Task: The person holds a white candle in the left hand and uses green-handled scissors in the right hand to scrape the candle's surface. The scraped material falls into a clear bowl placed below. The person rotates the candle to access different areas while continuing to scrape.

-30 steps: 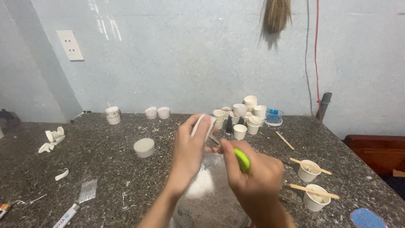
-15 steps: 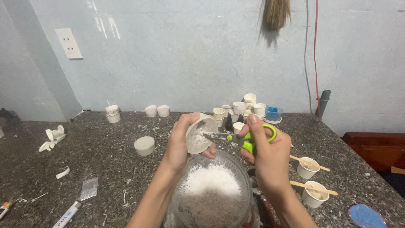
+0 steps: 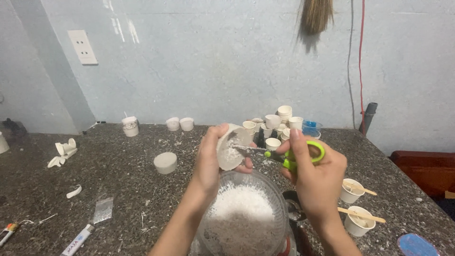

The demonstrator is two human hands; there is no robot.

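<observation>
My left hand (image 3: 210,163) holds a small white paper cup (image 3: 230,148) tipped on its side, its mouth facing right, with white powder inside. My right hand (image 3: 316,178) grips green-handled scissors (image 3: 290,155); their blade tip reaches into the cup's mouth. Both hands hover above a clear round container (image 3: 242,213) heaped with white powder, near the front edge of the dark speckled countertop (image 3: 118,189).
A cluster of small white cups (image 3: 277,123) stands at the back by the wall. Two cups with wooden sticks (image 3: 358,206) sit to the right. A lone white cup (image 3: 165,162), torn cup pieces (image 3: 64,151), a tube (image 3: 78,239) and a lighter (image 3: 9,232) lie left.
The powder container has come into full view below my hands. My left hand tipped the cup sideways, and the scissors' tip moved into its mouth.
</observation>
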